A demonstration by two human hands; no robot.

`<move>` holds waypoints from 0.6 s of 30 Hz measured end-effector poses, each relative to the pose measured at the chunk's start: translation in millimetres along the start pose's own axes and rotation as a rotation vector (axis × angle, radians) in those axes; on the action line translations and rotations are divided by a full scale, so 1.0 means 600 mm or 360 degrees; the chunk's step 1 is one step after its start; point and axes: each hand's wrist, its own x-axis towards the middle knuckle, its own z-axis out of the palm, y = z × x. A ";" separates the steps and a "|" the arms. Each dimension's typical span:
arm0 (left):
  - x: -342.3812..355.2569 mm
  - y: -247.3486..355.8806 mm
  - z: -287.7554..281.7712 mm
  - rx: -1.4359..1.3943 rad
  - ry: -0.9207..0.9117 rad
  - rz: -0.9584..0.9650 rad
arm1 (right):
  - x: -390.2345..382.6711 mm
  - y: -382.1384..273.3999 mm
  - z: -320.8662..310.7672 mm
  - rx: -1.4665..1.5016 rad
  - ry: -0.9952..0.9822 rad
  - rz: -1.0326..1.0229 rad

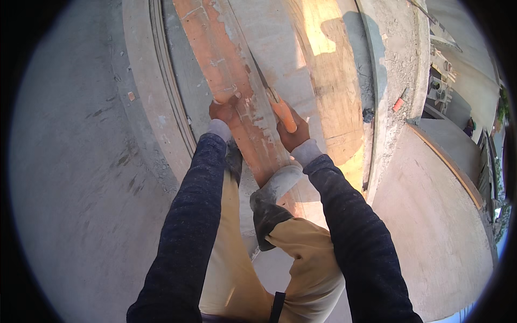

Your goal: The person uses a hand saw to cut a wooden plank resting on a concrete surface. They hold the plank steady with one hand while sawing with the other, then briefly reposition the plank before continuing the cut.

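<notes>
Grips saw [284,114] with right hand [297,134], board [222,51] edge with left hand [223,112]; risks a jammed blade [262,78] from board slippage under foot [281,179].

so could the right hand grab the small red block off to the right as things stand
Probably not: the right hand grips the orange-handled saw, and the red block lies beyond the sunlit wooden plank.

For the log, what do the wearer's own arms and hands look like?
Long dark navy sleeves, with pale specks on the cloth, end in light grey cuffs at both wrists. The left hand and right hand show no gloves.
</notes>
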 end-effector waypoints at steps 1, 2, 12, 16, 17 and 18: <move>0.000 -0.008 -0.011 -0.0134 -0.0106 -0.0013 | -0.008 -0.017 0.005 0.0148 0.0012 0.0100; -0.002 -0.006 -0.026 -0.0270 -0.0207 -0.0025 | -0.008 -0.021 0.010 0.0082 -0.0098 0.0298; 0.006 -0.004 0.005 -0.0137 -0.0282 0.0077 | -0.026 -0.036 0.020 -0.0112 0.0104 0.0336; -0.001 0.002 0.005 -0.0187 -0.0293 0.0075 | -0.028 -0.047 0.022 -0.0149 0.0141 0.0404; -0.005 -0.002 0.008 -0.0154 -0.0279 0.0059 | -0.032 -0.042 0.026 -0.0153 0.0177 0.0399; -0.009 -0.008 0.012 -0.0122 -0.0265 0.0041 | -0.036 -0.036 0.027 -0.0159 0.0213 0.0396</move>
